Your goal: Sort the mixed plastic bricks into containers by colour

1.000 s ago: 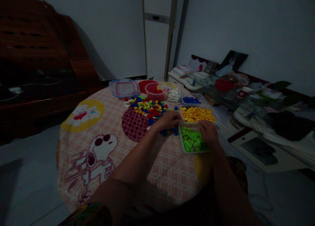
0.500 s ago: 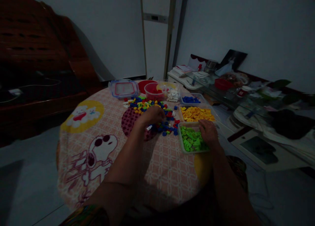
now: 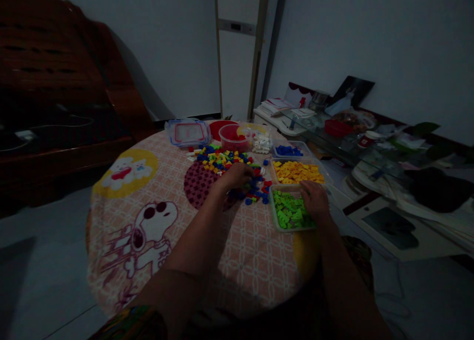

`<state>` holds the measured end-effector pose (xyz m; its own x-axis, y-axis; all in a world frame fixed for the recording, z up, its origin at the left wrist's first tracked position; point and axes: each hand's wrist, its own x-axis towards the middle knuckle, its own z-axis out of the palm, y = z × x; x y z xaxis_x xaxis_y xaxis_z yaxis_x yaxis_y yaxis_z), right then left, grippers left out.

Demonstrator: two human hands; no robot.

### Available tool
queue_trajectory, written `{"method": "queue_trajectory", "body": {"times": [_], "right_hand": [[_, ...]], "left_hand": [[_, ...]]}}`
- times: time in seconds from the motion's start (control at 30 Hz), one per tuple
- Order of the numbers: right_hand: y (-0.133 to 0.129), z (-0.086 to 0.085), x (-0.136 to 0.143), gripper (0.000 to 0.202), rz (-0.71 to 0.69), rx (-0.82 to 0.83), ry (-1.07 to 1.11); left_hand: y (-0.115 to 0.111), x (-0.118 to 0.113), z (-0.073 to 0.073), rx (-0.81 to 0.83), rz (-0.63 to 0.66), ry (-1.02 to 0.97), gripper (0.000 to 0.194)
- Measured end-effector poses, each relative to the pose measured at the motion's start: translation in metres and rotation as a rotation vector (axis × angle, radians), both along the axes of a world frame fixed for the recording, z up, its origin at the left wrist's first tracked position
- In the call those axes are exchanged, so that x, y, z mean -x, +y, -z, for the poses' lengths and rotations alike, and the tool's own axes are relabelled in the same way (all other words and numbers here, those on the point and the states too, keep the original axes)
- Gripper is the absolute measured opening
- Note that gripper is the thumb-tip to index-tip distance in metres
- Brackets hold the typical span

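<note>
My left hand (image 3: 239, 176) reaches into a mixed pile of coloured toy bricks (image 3: 222, 158), its fingers bent down and closed. Whatever lies between those fingertips is hidden and dim. My right hand (image 3: 314, 199) rests at the right side of a clear plastic container (image 3: 274, 220), its fingers curled over the rim. Light green bricks (image 3: 291, 209) fill that container. Just behind it stands a container of yellow bricks (image 3: 298, 172), and farther back a container of blue bricks (image 3: 289, 150).
White bricks (image 3: 261, 142) sit beside a round clear tub (image 3: 234, 137). A clear lidded box (image 3: 188, 132) lies at the table's back left. The patterned tablecloth (image 3: 252, 261) covers the round table. A cluttered glass-topped stand (image 3: 318, 132) is to the right.
My left hand has shifted slightly right over the pile. A small pale piece seen below its wrist earlier is no longer visible. My right hand stays at the green bricks' container.
</note>
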<state>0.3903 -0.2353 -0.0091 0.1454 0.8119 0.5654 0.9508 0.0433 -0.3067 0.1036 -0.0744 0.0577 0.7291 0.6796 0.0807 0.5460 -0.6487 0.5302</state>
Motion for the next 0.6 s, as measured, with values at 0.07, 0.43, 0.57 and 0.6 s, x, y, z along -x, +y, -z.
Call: {"method": "queue_trajectory", "body": {"times": [0.07, 0.43, 0.57, 0.6], "right_hand": [[0.000, -0.001, 0.001, 0.037, 0.006, -0.001, 0.003], [0.001, 0.002, -0.002, 0.038, 0.014, 0.011, -0.020], [0.001, 0.002, -0.002, 0.037, 0.021, 0.008, -0.030], [0.001, 0.001, -0.001, 0.036, 0.020, 0.006, -0.031]], "left_hand": [[0.004, 0.007, -0.002, -0.030, -0.047, -0.008, 0.026], [-0.001, 0.007, 0.002, -0.029, -0.113, 0.271, 0.026], [-0.002, 0.007, 0.001, -0.037, -0.134, 0.326, 0.026], [-0.002, 0.007, 0.001, -0.033, -0.131, 0.328, 0.025]]}}
